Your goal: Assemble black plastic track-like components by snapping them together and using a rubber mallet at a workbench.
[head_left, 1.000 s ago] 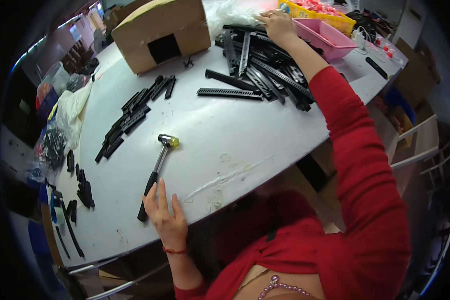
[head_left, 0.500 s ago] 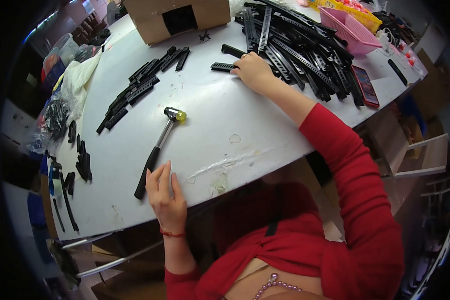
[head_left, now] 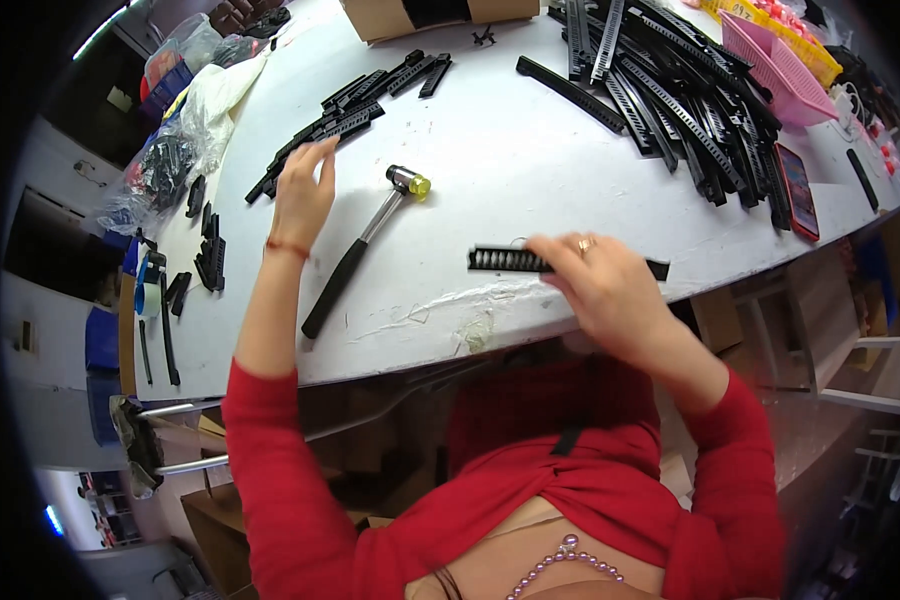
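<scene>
My right hand (head_left: 610,290) is closed on a long black slotted plastic strip (head_left: 508,260), which lies roughly level just over the front part of the table. Both ends of the strip stick out past my fingers, and its middle is hidden under them. Farther left, my left hand (head_left: 304,195) is held with its fingers stretched and the thumb apart, holding nothing. Its fingertips are at the near side of a row of shorter black slotted pieces (head_left: 350,122); whether they touch is hard to tell. Between my hands lies a mallet (head_left: 370,235) with a black grip and a yellow-tipped head.
A big heap of black strips (head_left: 685,115) covers the back right, with one strip (head_left: 570,94) apart at its left. Beside it are a phone (head_left: 796,190) and a pink basket (head_left: 775,70). A cardboard box (head_left: 380,22) stands behind. Small black parts (head_left: 210,255) lie near the left edge.
My right hand has drawn a black strip from beside the heap toward the table's front edge. My left hand has moved forward from the mallet's grip to the row of shorter pieces.
</scene>
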Available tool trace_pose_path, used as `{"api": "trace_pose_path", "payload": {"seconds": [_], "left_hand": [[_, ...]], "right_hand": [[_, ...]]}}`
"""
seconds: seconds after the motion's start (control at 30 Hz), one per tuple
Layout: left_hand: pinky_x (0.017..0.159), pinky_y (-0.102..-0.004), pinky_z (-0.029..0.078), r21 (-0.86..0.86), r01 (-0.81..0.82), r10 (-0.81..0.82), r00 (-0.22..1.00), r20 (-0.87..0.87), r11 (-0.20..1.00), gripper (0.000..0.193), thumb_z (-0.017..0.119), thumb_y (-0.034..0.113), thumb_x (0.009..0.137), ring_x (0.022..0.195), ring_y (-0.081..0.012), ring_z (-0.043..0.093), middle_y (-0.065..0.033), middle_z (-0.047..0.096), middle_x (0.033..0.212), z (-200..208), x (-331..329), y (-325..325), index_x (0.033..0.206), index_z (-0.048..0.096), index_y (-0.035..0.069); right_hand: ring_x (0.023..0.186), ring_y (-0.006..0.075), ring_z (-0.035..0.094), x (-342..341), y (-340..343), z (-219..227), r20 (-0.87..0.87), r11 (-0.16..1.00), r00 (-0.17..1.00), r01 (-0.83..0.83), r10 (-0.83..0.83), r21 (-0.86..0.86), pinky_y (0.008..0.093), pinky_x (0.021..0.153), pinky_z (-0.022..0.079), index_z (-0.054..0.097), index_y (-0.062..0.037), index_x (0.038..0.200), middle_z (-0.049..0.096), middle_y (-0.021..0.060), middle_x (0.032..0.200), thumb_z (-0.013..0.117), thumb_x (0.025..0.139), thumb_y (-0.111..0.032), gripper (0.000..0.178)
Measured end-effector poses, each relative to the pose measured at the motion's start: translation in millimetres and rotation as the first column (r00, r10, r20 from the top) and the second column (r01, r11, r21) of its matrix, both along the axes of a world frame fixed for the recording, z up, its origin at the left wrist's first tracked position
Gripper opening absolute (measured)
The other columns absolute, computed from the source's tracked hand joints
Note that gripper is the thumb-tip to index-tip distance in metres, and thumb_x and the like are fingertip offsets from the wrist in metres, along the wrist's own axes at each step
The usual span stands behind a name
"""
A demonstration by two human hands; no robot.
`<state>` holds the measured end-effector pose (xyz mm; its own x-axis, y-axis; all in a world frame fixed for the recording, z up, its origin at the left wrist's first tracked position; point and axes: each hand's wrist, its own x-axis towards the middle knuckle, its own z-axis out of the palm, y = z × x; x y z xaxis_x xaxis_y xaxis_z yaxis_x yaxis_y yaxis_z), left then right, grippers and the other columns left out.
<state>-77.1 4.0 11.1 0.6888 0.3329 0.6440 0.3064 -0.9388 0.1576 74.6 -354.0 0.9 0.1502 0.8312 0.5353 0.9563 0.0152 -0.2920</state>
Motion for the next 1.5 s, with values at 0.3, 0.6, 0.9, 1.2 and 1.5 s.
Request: {"api": "trace_pose_path", "payload": {"seconds": [0.3, 0.6, 0.9, 1.2, 1.5], "left_hand": [[0.095, -0.0391, 0.045, 0.01, -0.204, 0.198, 0.937, -0.287, 0.979, 0.03, 0.071, 0.014, 0.083, 0.109, -0.0316, 0.055, -0.0149, 0.063, 0.109, -31.1, 36.1, 71.5, 0.11, 0.062, 0.005], [0.087, -0.0267, 0.048, -0.683, 0.244, -0.42, 0.902, -0.101, 0.688, 0.042, 0.06, -0.005, 0.088, 0.096, -0.0146, 0.06, -0.0096, 0.063, 0.109, 28.9, -20.5, -144.0, 0.129, 0.056, 0.003], [0.074, -0.0284, 0.046, -0.882, 0.235, -0.565, 0.824, -0.043, 0.409, 0.037, 0.067, 0.006, 0.085, 0.08, -0.0216, 0.058, -0.0116, 0.059, 0.089, -54.5, -64.8, -250.4, 0.121, 0.06, 0.001], [0.059, -0.0301, 0.045, -0.761, 0.242, -0.557, 0.81, -0.182, 0.602, 0.038, 0.073, 0.006, 0.08, 0.064, -0.023, 0.054, -0.0104, 0.054, 0.078, -50.5, -72.9, -282.2, 0.117, 0.065, 0.005], [0.063, -0.0288, 0.045, -0.767, 0.195, -0.541, 0.81, -0.226, 0.611, 0.033, 0.071, 0.005, 0.082, 0.067, -0.0232, 0.054, -0.011, 0.054, 0.079, -57.8, -76.6, -290.6, 0.114, 0.065, 0.001]], "right_hand": [[0.072, 0.022, 0.056, -28.1, -53.4, -17.8, -0.14, 0.993, 0.984, 0.102, -0.109, -0.055, 0.0334, 0.063, 0.046, 0.061, -0.0104, 0.12, 0.055, 0.004, 0.08, 0.07, 0.081, -0.011, 0.04], [0.066, 0.0243, 0.054, -12.6, -56.4, -15.8, -0.157, 0.995, 0.983, 0.089, -0.097, -0.054, 0.0353, 0.058, 0.044, 0.063, -0.0132, 0.112, 0.051, 0.0054, 0.076, 0.075, 0.074, -0.013, 0.04], [0.067, 0.0257, 0.058, -26.2, -96.0, -44.2, -0.26, 0.985, 0.964, 0.012, -0.057, -0.17, 0.0338, 0.058, 0.046, 0.063, -0.0056, 0.112, 0.062, 0.0085, 0.082, 0.073, 0.077, -0.009, 0.037], [0.067, 0.0232, 0.058, -53.8, -126.3, -61.2, -0.263, 0.979, 0.963, 0.003, -0.058, -0.203, 0.0339, 0.058, 0.045, 0.064, -0.0087, 0.112, 0.056, 0.0057, 0.077, 0.074, 0.074, -0.013, 0.039], [0.077, 0.0207, 0.064, -58.0, -129.8, -76.1, -0.18, 0.988, 0.981, 0.043, -0.07, -0.15, 0.0329, 0.064, 0.052, 0.064, -0.0124, 0.102, 0.063, 0.0057, 0.083, 0.07, 0.077, -0.025, 0.029]]}}
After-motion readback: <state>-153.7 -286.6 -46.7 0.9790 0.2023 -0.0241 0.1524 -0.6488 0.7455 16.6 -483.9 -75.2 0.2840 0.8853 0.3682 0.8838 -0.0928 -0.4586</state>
